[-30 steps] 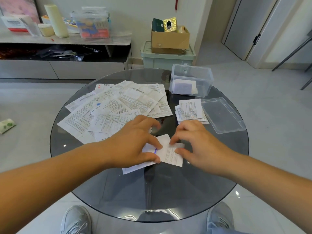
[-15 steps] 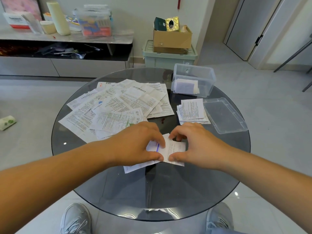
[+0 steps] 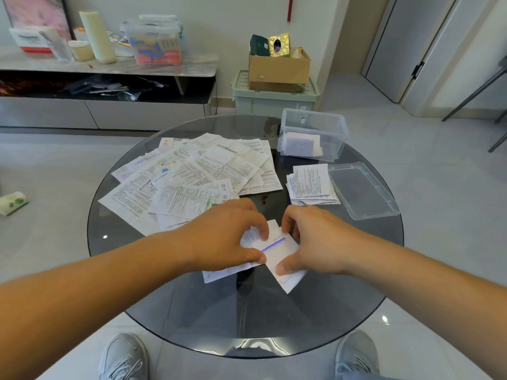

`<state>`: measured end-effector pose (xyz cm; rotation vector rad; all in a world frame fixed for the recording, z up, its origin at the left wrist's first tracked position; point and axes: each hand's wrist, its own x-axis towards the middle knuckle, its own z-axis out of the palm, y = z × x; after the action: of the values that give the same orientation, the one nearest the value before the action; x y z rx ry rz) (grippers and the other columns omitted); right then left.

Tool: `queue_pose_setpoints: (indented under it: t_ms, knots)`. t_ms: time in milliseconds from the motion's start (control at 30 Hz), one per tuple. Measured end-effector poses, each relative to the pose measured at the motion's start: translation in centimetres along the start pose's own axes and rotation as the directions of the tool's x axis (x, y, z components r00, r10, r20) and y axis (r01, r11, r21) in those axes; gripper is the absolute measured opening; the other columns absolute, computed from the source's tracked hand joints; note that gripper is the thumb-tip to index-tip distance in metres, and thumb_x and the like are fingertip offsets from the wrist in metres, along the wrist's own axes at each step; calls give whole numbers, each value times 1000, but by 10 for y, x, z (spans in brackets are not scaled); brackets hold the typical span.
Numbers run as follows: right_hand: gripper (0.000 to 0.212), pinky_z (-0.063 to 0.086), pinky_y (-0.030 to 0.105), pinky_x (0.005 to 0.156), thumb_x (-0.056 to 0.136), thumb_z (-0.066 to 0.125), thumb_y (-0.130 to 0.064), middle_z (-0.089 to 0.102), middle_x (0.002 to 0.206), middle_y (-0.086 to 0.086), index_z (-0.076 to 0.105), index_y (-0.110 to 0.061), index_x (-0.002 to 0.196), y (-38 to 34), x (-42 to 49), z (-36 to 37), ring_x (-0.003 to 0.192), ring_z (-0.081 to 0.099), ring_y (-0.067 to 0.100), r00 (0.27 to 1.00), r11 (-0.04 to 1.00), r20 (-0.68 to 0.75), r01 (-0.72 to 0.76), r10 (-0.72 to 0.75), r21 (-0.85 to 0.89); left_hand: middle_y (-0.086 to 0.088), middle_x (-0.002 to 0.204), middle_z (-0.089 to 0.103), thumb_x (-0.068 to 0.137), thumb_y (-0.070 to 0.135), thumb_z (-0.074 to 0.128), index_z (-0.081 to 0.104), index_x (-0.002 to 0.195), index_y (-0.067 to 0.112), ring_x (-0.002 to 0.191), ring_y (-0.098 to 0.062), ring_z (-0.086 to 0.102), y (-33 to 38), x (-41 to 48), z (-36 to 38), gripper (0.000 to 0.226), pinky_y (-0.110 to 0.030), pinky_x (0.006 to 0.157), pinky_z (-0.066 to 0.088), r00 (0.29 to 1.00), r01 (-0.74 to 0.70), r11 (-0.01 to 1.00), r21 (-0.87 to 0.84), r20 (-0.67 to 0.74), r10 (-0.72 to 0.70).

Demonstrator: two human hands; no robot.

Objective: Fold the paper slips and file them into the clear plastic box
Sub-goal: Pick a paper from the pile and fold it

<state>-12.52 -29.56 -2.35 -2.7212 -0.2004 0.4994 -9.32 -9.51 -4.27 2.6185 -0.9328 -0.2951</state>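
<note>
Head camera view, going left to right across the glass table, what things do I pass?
Spread of unfolded paper slips → slip being folded → stack of folded slips → clear lid. The clear plastic box overlaps the stack, so it is left out.

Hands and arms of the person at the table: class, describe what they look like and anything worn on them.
The left hand and right hand are bare: no gloves, rings or markings show. Both forearms are bare too, with no sleeve, watch or bracelet in view up to the picture's edge.
</note>
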Motion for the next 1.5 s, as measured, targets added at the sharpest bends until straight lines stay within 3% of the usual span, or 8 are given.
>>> queue_pose_setpoints:
  t_ms: [600,800,900,1000,1067,1200,1333,1500]
  knots:
    - [50,56,29,68,72,88,-27,65,83,-8,57,-37,110,17,-5,9,72,63,7,994,940,-105,70,-37,334,16,107,56,84,53,72,48,127,33,93,-6,56,20,-6,-4,53,-26,83,52,993,115,993,-23,-35,-116]
    - [54,61,38,76,72,89,-13,73,87,4,59,-32,113,23,-5,3,76,70,23,965,765,-263,185,-21,617,4,80,76,87,28,77,69,105,18,72,-5,70,24,-1,-19,22,-21,62,55,947,268,742,-615,28,-320]
    - [62,56,23,68,72,89,-18,63,96,-7,55,-37,120,24,-6,1,66,59,11,929,791,-371,240,-18,563,0,82,77,87,16,76,71,95,10,78,-13,74,29,-2,-25,12,-27,71,62,946,169,609,-775,-47,-322]
    - [39,46,15,62,79,83,-18,56,90,-19,63,-38,107,26,-8,-5,65,52,5,858,818,-500,371,-120,440,11,84,75,88,22,75,75,90,24,82,-9,72,24,-7,-23,3,-25,77,59,933,-11,832,-555,-305,-190]
    - [19,45,17,65,83,79,-22,58,87,-19,68,-35,91,33,-10,-7,75,55,7,836,863,-480,430,-267,267,14,87,72,93,26,69,75,93,27,82,-9,68,18,-12,-20,6,-26,72,58,888,-176,974,-140,-450,96]
    - [5,49,29,74,89,69,-35,61,91,-19,71,-32,93,48,-15,8,91,54,6,827,872,-304,488,-473,-32,8,81,66,89,29,53,69,88,23,73,-17,60,11,-23,-1,17,-35,53,52,849,-355,884,303,-292,441]
    - [23,47,26,74,90,57,-51,59,87,-18,70,-32,89,49,-19,22,88,52,4,852,876,-215,480,-478,-44,10,78,63,90,34,50,65,90,27,71,-15,58,16,-31,18,16,-32,55,51,912,-288,918,273,-214,350]
    - [4,50,27,69,90,68,-36,65,78,-13,66,-34,89,44,-10,19,77,59,6,949,948,-239,253,-204,192,17,86,61,94,49,58,52,108,37,79,-3,57,23,-20,16,20,-28,73,50,973,74,996,-56,-213,-85]
